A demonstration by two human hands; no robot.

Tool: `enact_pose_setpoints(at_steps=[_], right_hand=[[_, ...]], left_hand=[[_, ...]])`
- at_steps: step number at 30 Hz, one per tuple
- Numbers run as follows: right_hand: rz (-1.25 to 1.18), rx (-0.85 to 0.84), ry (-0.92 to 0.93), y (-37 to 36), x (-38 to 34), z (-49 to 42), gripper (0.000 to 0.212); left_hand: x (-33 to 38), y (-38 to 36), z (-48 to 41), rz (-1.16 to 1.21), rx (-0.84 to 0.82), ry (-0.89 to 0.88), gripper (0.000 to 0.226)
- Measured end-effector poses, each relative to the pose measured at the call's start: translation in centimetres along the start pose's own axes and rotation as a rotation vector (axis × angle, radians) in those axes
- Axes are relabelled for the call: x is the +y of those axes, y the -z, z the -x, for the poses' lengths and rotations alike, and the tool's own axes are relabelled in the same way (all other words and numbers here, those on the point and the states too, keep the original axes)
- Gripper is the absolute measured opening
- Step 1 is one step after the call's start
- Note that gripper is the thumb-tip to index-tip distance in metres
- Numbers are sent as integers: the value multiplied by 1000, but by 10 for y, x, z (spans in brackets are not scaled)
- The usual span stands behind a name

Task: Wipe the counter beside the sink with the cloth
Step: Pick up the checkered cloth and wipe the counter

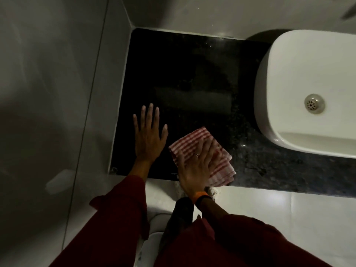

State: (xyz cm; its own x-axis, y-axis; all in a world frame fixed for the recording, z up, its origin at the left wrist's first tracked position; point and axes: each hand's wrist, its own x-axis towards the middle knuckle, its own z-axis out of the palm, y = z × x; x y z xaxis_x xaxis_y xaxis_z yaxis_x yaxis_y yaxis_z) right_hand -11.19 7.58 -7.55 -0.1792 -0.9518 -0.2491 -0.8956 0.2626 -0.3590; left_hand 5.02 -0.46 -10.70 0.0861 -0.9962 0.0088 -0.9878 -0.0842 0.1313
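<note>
While right hand (194, 166) presses flat on the cloth (202, 157), left hand (149, 135) lies palm-down, fingers spread, gripping nothing.
Red-and-white striped cloth sits folded at the front edge of the black counter (192, 74); white sink (308, 89) well right of it.

A grey tiled wall (48, 83) filled the left of the frame, with a dark grout line running down it. White floor tiles (279, 212) showed at the lower right, catching a pale glare.
</note>
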Motion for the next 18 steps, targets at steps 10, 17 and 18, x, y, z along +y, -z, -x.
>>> enact_pose_setpoints(at_steps=[10, 17, 18], right_hand=[[290, -97, 675, 27, 26, -116, 91], [296, -49, 769, 29, -17, -211, 90], [301, -41, 771, 29, -23, -221, 89]], left_hand=[[-1, -5, -3, -8, 5, 4, 66], [0, -6, -2, -20, -2, 19, 66], [0, -6, -1, -17, 0, 19, 66]])
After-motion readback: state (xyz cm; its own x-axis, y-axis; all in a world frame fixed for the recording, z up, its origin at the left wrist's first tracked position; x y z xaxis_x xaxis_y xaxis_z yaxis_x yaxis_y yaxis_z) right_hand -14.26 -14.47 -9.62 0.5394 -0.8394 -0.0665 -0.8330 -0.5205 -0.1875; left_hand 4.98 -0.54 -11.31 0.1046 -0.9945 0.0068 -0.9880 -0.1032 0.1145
